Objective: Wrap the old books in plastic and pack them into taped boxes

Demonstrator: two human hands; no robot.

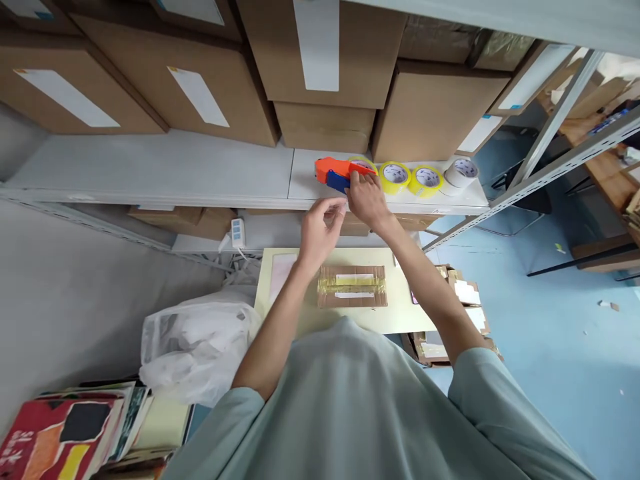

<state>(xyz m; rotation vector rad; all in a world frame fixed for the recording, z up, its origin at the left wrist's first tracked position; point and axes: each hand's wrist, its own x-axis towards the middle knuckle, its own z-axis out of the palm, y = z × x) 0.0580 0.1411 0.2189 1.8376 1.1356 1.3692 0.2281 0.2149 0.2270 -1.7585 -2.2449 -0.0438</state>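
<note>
My right hand (369, 198) is wrapped round an orange and blue tape dispenser (332, 168) at the front of the grey shelf. Just below and to the left, my left hand (323, 227) has its thumb and fingertips drawn together in a pinch. Whatever lies between those fingertips, if anything, is too small to make out. Rolls of yellow tape (395, 176) stand on the shelf beside my right hand. Under my forearms a cardboard box (353, 301) sealed with yellowish tape lies on the pale yellow table (280, 256).
Large cardboard boxes (325, 60) fill the back of the shelf (240, 177). A white roll (461, 175) stands at its right end. White plastic bags (200, 340) and stacked books (60, 433) are on the left. Flattened cardboard (467, 293) lies right of the table. A metal upright (560, 113) borders the shelf.
</note>
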